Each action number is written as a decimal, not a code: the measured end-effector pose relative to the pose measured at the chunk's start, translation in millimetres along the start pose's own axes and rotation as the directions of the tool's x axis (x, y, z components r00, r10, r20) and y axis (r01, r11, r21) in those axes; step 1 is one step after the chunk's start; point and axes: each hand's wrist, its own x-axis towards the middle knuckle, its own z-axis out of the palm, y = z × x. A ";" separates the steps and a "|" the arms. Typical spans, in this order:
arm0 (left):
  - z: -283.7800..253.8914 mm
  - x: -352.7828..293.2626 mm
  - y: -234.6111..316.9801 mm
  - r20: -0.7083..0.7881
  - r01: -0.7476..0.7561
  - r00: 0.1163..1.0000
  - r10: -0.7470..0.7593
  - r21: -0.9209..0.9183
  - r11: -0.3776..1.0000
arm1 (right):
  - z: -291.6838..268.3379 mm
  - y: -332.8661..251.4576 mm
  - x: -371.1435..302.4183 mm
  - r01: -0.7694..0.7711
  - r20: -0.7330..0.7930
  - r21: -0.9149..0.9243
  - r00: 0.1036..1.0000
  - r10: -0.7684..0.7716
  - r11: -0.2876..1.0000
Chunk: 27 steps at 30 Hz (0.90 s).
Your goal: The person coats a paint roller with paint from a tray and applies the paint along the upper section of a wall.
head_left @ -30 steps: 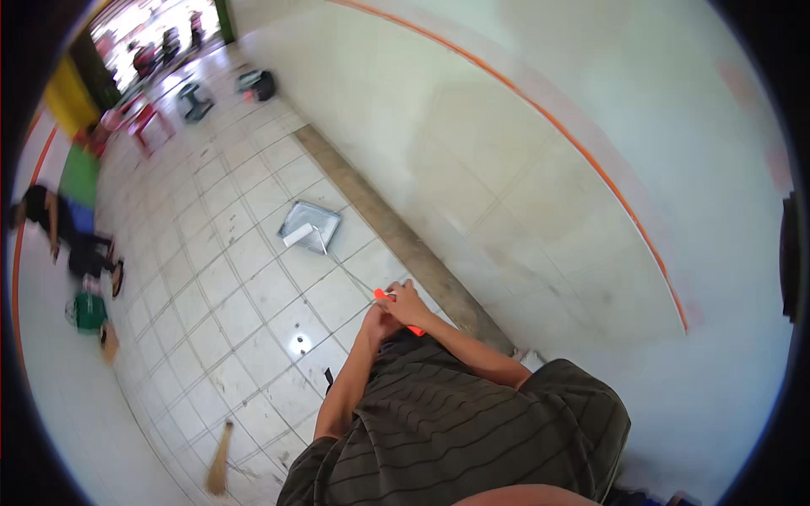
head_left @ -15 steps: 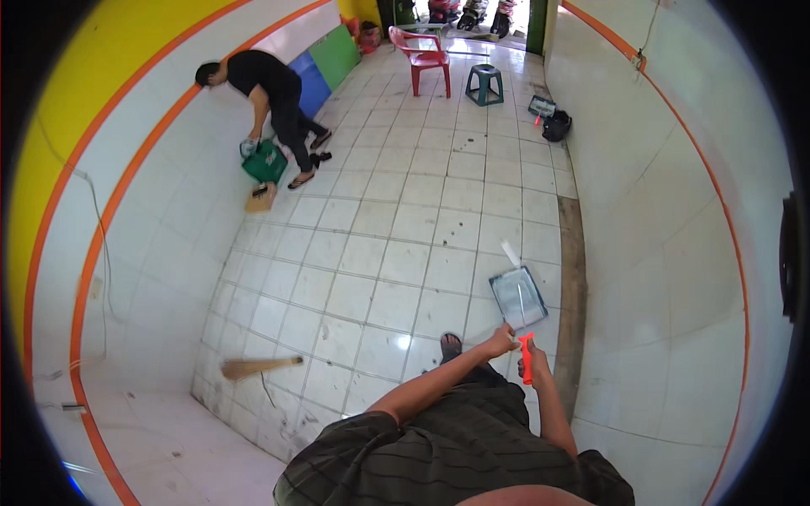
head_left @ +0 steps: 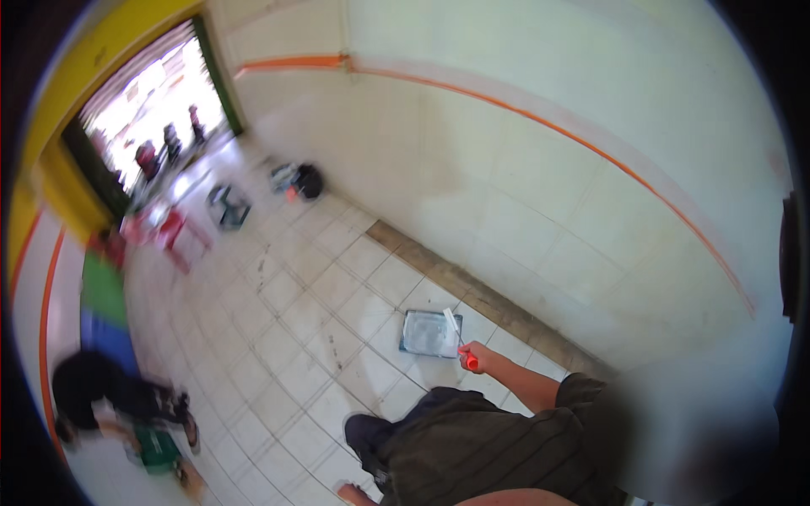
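My right hand [head_left: 477, 357] is closed round the orange handle of a paint roller [head_left: 450, 320]. A thin metal rod runs from the handle to the white roller sleeve, which appears over the right edge of a paint tray [head_left: 426, 334]. The tray lies on the floor, its dark rim and inside smeared with pale paint. At the lower edge a patch of bare skin [head_left: 353, 493] shows, cut off and smeared; I cannot tell whether it is my left hand or a foot.
A bending person [head_left: 105, 392] stands at the left by a green bag [head_left: 158, 447]. Farther off are a red plastic chair [head_left: 175, 232], a dark green stool [head_left: 228, 208] and a black bag [head_left: 309, 181]. A pale wall [head_left: 523, 177] rises on the right. A large blurred shape covers the lower right.
My view has swung to the right, blurring the room. My left hand has left the place beside the roller handle; my right hand still grips the handle.
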 end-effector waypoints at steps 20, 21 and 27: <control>65.6 480.6 333.4 0.695 -0.678 0.702 0.156 0.586 0.443 | 115.8 593.7 53.0 0.669 -0.433 0.662 0.709 -0.556 0.337; 41.7 474.3 315.4 0.685 -0.679 0.715 0.143 0.630 0.377 | 115.1 617.9 60.4 0.681 -0.476 0.674 0.697 -0.536 0.287; -88.0 416.9 211.3 0.880 -0.902 0.414 -0.231 0.431 0.022 | 104.2 767.5 80.0 0.643 -0.580 0.759 0.738 -0.344 0.098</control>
